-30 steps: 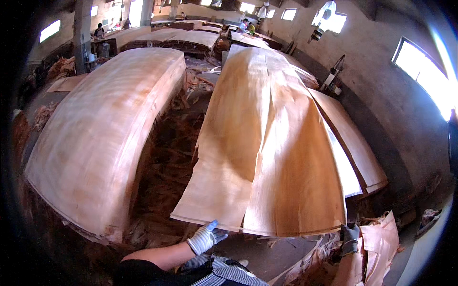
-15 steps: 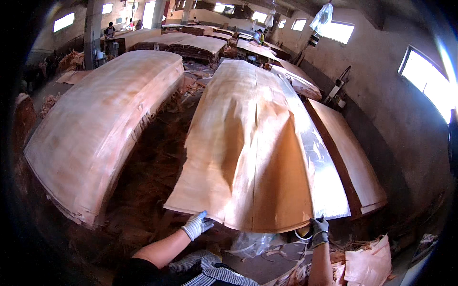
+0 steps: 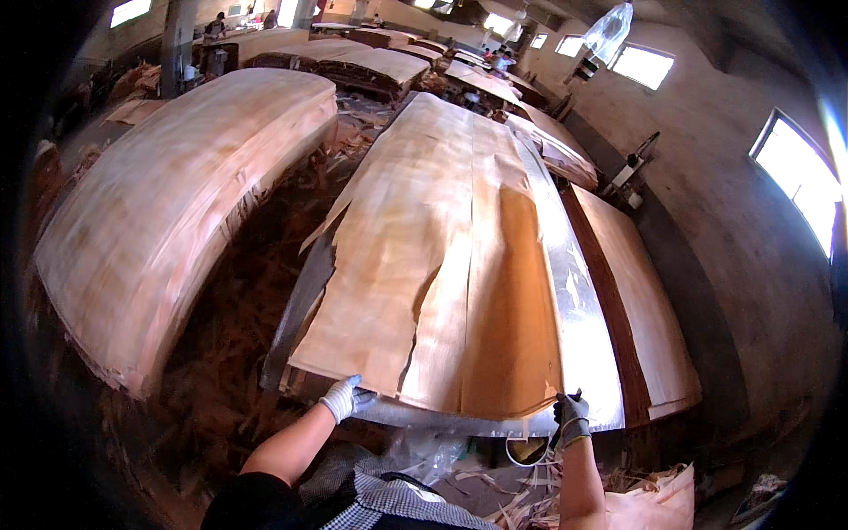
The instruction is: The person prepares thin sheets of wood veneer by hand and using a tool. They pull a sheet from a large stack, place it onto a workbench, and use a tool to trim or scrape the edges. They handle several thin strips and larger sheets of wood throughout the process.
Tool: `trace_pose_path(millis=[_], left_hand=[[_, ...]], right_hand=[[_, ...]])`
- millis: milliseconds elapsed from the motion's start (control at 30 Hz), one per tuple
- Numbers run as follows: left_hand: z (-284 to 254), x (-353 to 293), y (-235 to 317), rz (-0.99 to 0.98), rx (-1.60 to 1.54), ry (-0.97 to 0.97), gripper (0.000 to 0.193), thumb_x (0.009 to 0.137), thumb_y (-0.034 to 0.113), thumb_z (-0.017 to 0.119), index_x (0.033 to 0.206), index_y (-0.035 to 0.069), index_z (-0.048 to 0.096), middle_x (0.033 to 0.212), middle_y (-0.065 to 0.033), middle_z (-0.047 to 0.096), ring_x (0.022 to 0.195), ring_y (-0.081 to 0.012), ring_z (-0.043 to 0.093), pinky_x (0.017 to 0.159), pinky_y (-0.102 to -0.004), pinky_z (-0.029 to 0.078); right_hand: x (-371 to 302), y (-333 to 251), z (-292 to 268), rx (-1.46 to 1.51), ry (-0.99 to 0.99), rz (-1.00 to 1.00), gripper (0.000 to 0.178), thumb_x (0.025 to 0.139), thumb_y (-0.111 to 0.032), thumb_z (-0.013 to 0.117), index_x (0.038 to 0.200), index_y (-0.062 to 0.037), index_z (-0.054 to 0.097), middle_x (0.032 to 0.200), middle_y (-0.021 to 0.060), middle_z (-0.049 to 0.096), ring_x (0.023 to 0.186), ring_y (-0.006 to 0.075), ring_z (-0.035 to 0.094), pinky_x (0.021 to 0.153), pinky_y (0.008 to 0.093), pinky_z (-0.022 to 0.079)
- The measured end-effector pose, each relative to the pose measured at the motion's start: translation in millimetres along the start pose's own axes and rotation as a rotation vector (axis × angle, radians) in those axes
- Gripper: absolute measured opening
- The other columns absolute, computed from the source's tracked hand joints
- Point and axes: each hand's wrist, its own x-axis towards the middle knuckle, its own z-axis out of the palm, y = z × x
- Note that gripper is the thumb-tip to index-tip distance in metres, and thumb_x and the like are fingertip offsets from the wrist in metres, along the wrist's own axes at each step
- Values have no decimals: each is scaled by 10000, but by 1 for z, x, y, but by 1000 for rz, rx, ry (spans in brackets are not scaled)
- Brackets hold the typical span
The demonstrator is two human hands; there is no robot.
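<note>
A long tan wood veneer sheet [image 3: 371,291] lies lengthwise over a shiny metal-topped table [image 3: 585,340]. A ragged split runs up from its near edge, and the right part bulges in a shaded fold. My left hand [image 3: 346,400], in a white glove with bluish fingertips, is closed on the near edge toward the left. At the near right corner my right hand [image 3: 572,417], in a dark grey glove, pinches the veneer. The undersides of the fingers are partly hidden.
A tall veneer stack [image 3: 185,194] stands to the left, across an aisle strewn with scraps [image 3: 256,291]. Another stack [image 3: 645,300] lies along the right. Below the near edge are clear plastic [image 3: 433,455], a round container [image 3: 526,452] and veneer offcuts [image 3: 649,503]. People work far back.
Both hands have moved slightly left, drawing the near edge with them. The veneer lies flatter, its left fold has sunk, the split shows, and metal tabletop now appears at left and front.
</note>
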Motion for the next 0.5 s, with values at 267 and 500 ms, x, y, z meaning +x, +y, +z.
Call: trace_pose_path(millis=[267, 500], left_hand=[[0, 29, -14, 39, -39, 56, 356, 879, 256, 482, 1171, 76, 386, 1131, -188, 489, 931, -418, 556, 767, -533, 493], [-3, 15, -30, 138, 128, 159, 403, 878, 318, 489, 1195, 99, 372, 1198, -183, 455, 923, -401, 561, 744, -553, 479]], right_hand=[[41, 69, -55, -382, 38, -331, 208, 730, -189, 679, 768, -48, 532, 576, 80, 553, 439, 153, 490, 394, 305, 390], [-67, 213, -143, -722, -734, 312, 232, 711, -198, 655, 804, -8, 561, 566, 62, 527, 519, 186, 527, 490, 348, 436]])
